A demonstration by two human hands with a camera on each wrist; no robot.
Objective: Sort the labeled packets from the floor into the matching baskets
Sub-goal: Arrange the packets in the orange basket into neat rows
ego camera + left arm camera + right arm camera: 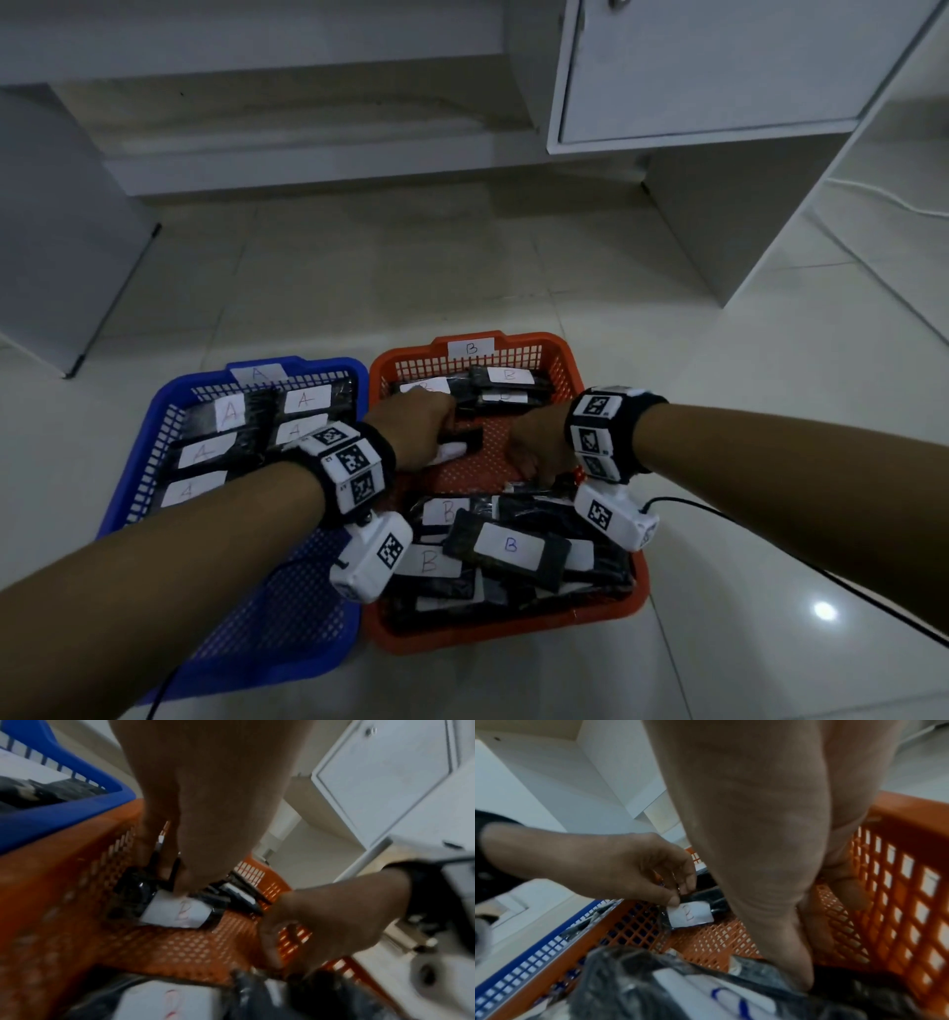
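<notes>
My left hand (445, 443) reaches into the orange basket (513, 636) marked B. Its thumb and fingers pinch the end of a black packet (693, 915) with a white B label, which lies low over the basket's mesh floor (177, 912). My right hand (536, 470) is also inside that basket. Its fingers (799, 977) point down onto the pile of B packets (509, 547) at the near end, and the thumb stands apart. More B packets lie at the far end. The blue basket (128, 493) on the left holds several A packets.
The two baskets stand side by side on a pale tiled floor. A white cabinet (719, 77) rises at the back right and a grey panel (61, 231) at the left. A black cable (770, 557) trails from my right wrist across the floor.
</notes>
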